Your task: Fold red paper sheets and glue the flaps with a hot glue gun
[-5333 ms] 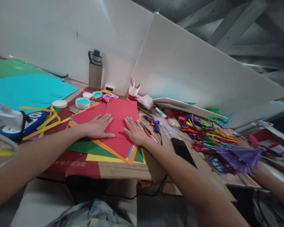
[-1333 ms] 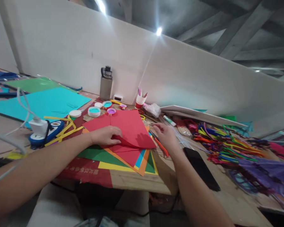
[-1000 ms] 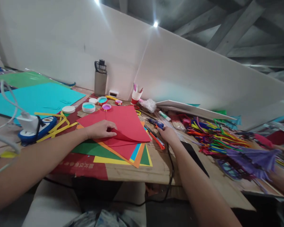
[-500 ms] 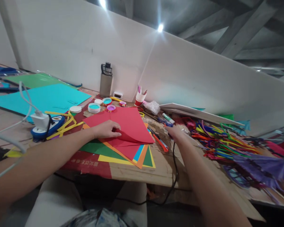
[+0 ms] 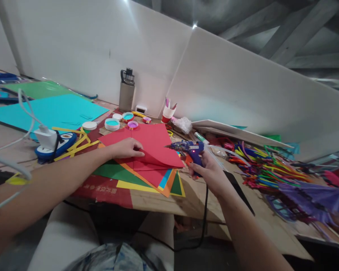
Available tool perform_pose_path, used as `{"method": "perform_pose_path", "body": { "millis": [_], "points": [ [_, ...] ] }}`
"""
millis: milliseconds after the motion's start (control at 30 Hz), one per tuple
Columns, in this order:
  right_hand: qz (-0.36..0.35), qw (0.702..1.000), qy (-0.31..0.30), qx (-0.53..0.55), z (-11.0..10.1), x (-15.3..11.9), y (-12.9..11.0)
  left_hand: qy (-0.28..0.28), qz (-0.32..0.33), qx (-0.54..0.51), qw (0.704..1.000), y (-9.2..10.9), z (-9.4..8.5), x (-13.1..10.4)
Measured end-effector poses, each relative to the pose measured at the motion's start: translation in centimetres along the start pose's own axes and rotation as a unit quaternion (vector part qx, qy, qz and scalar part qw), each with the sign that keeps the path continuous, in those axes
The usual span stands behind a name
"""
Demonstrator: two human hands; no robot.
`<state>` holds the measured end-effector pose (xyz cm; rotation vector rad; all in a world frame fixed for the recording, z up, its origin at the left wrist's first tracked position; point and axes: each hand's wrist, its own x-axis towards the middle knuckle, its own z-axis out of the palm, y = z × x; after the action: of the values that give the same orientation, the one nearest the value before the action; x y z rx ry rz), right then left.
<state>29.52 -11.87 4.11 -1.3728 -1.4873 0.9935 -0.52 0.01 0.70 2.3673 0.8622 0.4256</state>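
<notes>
My left hand point(image 5: 127, 148) is closed in a pinch on a sheet of red paper point(image 5: 155, 137). The front part of that sheet is lifted in a curve over more red paper beneath. Wrapped around the handle of a blue hot glue gun point(image 5: 196, 150) is my right hand point(image 5: 211, 173). The gun's nozzle points left above the red sheet, a small red light glows on its body, and a clear glue stick point(image 5: 228, 149) sticks out behind. Under the red paper lie orange, blue, green point(image 5: 115, 171) and yellow sheets.
A power strip point(image 5: 55, 146) with a white plug stands left near yellow paper strips point(image 5: 77, 146). Small tubs point(image 5: 112, 124), a bottle point(image 5: 127, 92) and a pen cup point(image 5: 168, 113) are behind. Pipe cleaners point(image 5: 271, 165) are heaped right. The gun's black cord point(image 5: 205, 214) hangs over the table edge.
My right hand has picked up the glue gun from the table's right side and brought it left, toward the red paper. My left hand stays at the red sheet.
</notes>
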Motion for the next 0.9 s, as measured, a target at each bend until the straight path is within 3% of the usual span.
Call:
{"method": "perform_pose_path", "body": {
  "millis": [567,900],
  "points": [
    [-0.042,0.990,-0.082,-0.109,2.8,-0.8,0.2,0.007,-0.001,0.050,0.999,0.8,-0.2,0.0],
    [-0.067,0.958,-0.056,-0.273,3.0,-0.7,0.5,0.012,-0.003,0.052,0.999,1.1,-0.1,0.0]
  ]
}}
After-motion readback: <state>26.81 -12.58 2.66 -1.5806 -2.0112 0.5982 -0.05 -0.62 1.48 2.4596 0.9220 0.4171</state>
